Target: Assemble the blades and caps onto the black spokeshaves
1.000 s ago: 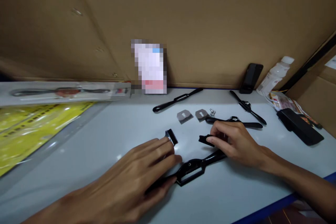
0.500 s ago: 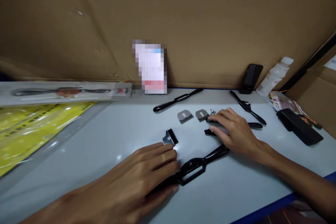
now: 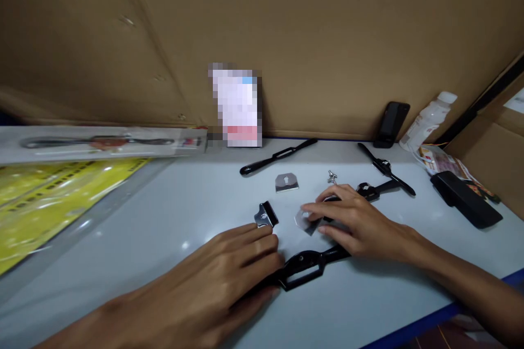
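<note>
Left hand [image 3: 229, 278] hides the spokeshave's [image 3: 305, 267] near handle.

text: none legible | card [image 3: 237, 109]: pixelated | yellow packaging [image 3: 53, 191]: print blurred

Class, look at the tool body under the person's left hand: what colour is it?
Black. The tool body shows best in the head view, partly under the left hand.

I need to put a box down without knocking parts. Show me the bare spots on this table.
Bare table runs between the yellow packaging and the left hand, back to the boxed tool. A smaller patch lies in front of the right hand, by the blue edge. It is crowded around the spokeshave body, clamp piece, blades and the other spokeshaves.
</note>
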`<move>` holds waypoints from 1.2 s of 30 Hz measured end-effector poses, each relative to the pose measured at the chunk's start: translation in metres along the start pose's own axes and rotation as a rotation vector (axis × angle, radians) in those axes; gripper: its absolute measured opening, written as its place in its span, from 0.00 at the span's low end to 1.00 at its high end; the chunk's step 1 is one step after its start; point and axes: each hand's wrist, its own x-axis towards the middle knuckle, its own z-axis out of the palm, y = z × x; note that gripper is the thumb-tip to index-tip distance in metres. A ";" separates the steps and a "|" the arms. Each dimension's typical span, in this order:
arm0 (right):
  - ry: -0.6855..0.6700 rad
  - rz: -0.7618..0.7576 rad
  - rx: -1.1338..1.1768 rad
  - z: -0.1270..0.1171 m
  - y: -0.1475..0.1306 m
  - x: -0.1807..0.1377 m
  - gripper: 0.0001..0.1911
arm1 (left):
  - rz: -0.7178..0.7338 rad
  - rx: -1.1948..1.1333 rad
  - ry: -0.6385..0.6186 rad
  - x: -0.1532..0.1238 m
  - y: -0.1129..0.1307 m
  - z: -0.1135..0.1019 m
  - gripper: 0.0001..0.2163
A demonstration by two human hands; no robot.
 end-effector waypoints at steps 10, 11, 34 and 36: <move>-0.201 0.114 -0.056 0.001 0.006 0.001 0.22 | 0.003 0.010 0.018 0.001 0.000 0.002 0.12; -0.212 0.121 -0.046 -0.001 0.007 0.001 0.20 | 0.007 0.014 0.019 0.002 0.000 0.002 0.12; 0.115 0.311 0.508 0.022 -0.035 -0.001 0.07 | 0.272 0.292 0.020 0.001 -0.003 -0.013 0.17; 0.102 0.260 0.417 0.025 -0.033 -0.001 0.07 | 0.261 0.287 0.022 0.001 -0.003 -0.011 0.17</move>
